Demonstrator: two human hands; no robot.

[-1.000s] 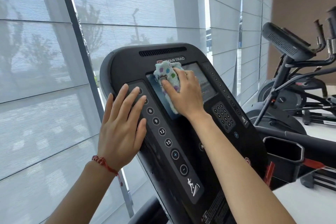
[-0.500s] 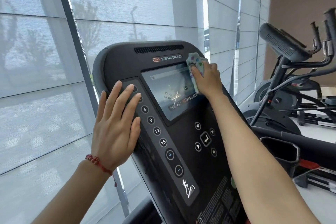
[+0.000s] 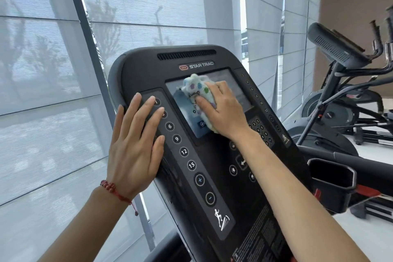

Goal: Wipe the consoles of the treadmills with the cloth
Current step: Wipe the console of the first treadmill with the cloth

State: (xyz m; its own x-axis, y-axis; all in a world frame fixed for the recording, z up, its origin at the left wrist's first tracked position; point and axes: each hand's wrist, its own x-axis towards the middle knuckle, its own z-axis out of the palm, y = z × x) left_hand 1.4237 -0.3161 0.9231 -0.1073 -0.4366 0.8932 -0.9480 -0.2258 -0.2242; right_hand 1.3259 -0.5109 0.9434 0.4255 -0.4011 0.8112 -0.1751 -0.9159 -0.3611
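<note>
Gym window behind console (image 3: 148, 74). Cloth (image 3: 196, 88) is pressed to screen (image 3: 185, 121) under right hand (image 3: 223, 110)'s curled grip; unwiped keys lie rightward. Left hand (image 3: 136, 140) rests flat.

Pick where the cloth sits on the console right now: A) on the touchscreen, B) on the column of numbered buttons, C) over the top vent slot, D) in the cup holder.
A: the right hand presses the dotted cloth flat against the touchscreen.

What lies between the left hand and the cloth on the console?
In the head view, the numbered button strip and a bare slice of screen separate left hand from cloth.
</note>
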